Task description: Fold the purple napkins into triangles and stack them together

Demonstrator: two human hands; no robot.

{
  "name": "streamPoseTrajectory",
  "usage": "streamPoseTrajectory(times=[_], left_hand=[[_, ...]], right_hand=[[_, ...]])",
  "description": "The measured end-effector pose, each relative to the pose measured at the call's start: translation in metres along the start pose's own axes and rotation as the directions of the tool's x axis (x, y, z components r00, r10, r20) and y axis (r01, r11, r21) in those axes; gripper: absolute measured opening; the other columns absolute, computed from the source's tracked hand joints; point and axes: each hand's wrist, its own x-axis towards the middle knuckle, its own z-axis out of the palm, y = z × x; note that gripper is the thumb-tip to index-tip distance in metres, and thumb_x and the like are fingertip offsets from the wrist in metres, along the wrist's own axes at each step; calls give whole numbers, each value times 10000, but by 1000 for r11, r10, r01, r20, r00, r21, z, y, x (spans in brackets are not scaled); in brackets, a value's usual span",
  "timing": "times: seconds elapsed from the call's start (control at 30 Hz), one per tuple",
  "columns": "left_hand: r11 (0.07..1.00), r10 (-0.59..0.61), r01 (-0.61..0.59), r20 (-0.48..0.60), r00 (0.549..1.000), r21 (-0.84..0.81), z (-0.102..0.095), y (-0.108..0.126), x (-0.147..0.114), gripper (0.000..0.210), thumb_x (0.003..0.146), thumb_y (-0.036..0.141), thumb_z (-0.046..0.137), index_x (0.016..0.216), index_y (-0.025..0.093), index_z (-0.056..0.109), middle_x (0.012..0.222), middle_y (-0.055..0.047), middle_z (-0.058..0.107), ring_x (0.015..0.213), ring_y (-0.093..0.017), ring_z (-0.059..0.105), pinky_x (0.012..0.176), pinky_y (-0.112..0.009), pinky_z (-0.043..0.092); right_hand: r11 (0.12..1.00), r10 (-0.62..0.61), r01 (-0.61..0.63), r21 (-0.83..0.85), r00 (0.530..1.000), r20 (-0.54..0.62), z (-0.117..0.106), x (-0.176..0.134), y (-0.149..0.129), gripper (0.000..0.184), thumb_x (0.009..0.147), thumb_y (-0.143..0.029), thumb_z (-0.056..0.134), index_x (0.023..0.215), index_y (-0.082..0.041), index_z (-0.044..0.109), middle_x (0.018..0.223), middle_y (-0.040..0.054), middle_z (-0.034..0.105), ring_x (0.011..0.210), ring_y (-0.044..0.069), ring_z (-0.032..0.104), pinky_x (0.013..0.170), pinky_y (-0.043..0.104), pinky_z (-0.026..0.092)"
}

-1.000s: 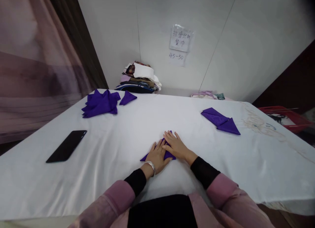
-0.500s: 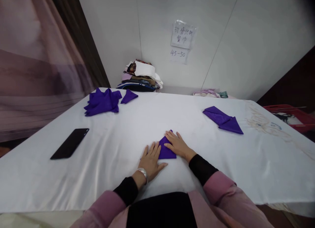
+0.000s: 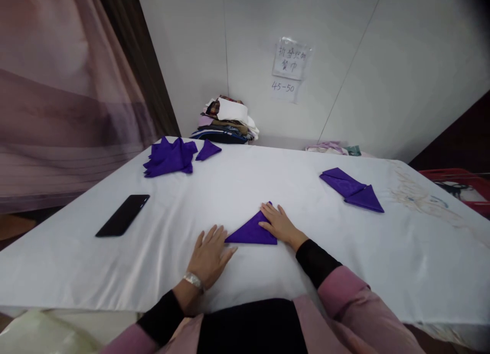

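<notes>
A purple cloth napkin [image 3: 252, 230], folded into a triangle, lies flat on the white-covered table [image 3: 245, 185] in front of me. My right hand [image 3: 280, 223] rests flat on the napkin's right part, fingers stretched and slightly apart, hiding some of that edge. At the napkin's left tip, my left hand [image 3: 210, 255] lies palm down with fingers spread. It wears a silver bracelet [image 3: 193, 281]. Whether its fingers touch the tip, I cannot tell.
Folded purple napkins [image 3: 352, 190] lie to the right. A purple cloth pile [image 3: 171, 157] and a small folded triangle [image 3: 209, 150] sit at the back left, and a black phone [image 3: 123, 216] nearer. Clothes [image 3: 229, 119] are stacked by the wall.
My left hand has slid left along the napkin to its left tip, uncovering most of the triangle. My right hand stays on the right part. The view has shifted slightly.
</notes>
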Motion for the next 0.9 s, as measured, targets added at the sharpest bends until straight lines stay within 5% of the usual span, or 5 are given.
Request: streamPoseTrajectory(times=[0.2, 0.43, 0.6, 0.8, 0.9], left_hand=[[989, 85, -74, 81, 993, -130, -5, 34, 58, 347, 908, 313, 339, 1113, 160, 573, 1085, -92, 623, 1004, -217, 552, 869, -346, 431], [936, -143, 221, 279, 950, -274, 8, 40, 83, 240, 817, 277, 489, 1023, 195, 579, 1018, -82, 636, 917, -224, 595, 784, -347, 438], [876, -188, 316, 345, 920, -364, 8, 32, 87, 204, 741, 284, 577, 925, 202, 604, 878, -44, 676, 855, -206, 620, 732, -308, 450], [726, -165, 405, 432, 887, -555, 5, 28, 80, 347, 727, 276, 591, 1052, 154, 587, 917, -57, 693, 808, -182, 648, 711, -280, 484], [441, -26, 508, 555, 831, -740, 6, 26, 72, 357, 693, 259, 607, 1025, 128, 609, 908, -54, 704, 790, -178, 655, 731, -285, 495]], right_hand=[[1000, 1, -1, 1, 1000, -6, 0, 0, -1, 639, 894, -576, 274, 1414, -205, 262, 1485, 69, 215, 1375, 218, 120, 1087, 482, 28], [996, -11, 14, 88, 999, -37, -1, 0, 4, 621, 898, -542, 307, 1419, -207, 248, 1494, 73, 182, 1378, 202, 97, 1098, 463, 39], [951, 112, -36, 306, 966, -235, 7, -1, 10, 694, 862, -493, 427, 1439, -197, 180, 1510, 83, 90, 1383, 203, 41, 1107, 428, 119], [596, 417, -118, 794, 891, -180, 15, -10, 1, 817, 801, -444, 524, 1450, -229, 76, 1477, 130, 221, 1281, 249, 364, 1008, 445, 353], [449, 446, -76, 890, 882, -150, 17, -15, -3, 855, 765, -435, 576, 1447, -237, 100, 1470, 132, 239, 1265, 248, 390, 1003, 447, 364]])
